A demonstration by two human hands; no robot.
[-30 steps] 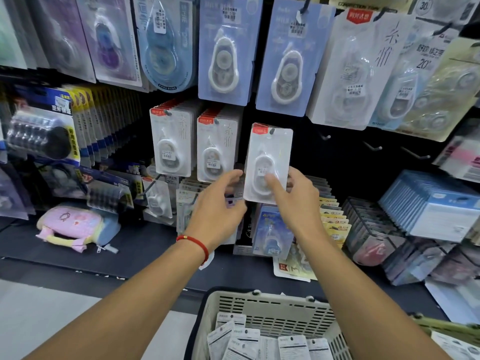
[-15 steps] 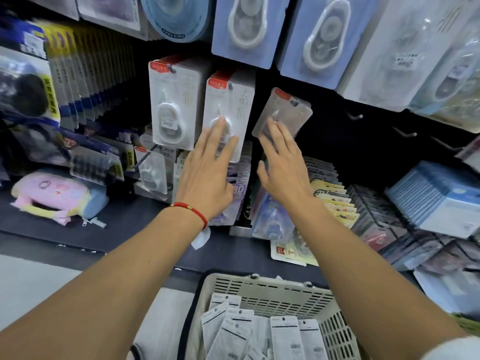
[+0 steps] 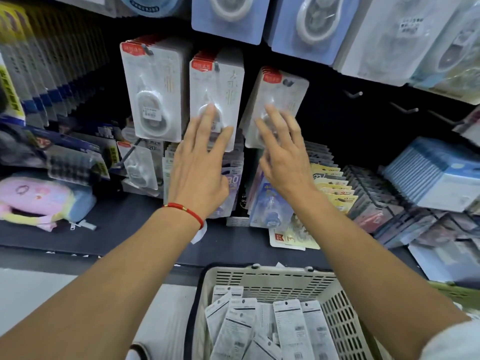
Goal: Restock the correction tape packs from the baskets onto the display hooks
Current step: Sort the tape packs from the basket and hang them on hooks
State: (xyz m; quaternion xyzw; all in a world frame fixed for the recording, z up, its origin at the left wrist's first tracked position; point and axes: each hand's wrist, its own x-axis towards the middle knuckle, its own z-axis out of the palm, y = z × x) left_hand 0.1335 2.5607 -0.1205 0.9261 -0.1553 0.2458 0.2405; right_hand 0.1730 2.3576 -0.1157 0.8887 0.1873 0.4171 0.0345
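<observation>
Three rows of white correction tape packs with red top labels hang on hooks. My left hand, with a red string at the wrist, lies flat with straight fingers against the middle pack. My right hand has its fingers spread against the right pack, which hangs tilted on its hook. The left row hangs untouched. Below, a beige slotted basket holds several more packs lying back side up.
Bare metal hooks stick out of the dark panel to the right. Large blue correction tape cards hang above. A shelf ledge below carries upright stationery packs and a pink pouch at left.
Both hands let go of the right pack, which now hangs on its hook. The fingers have straightened and press flat against the packs; the view has tilted down and moved closer.
</observation>
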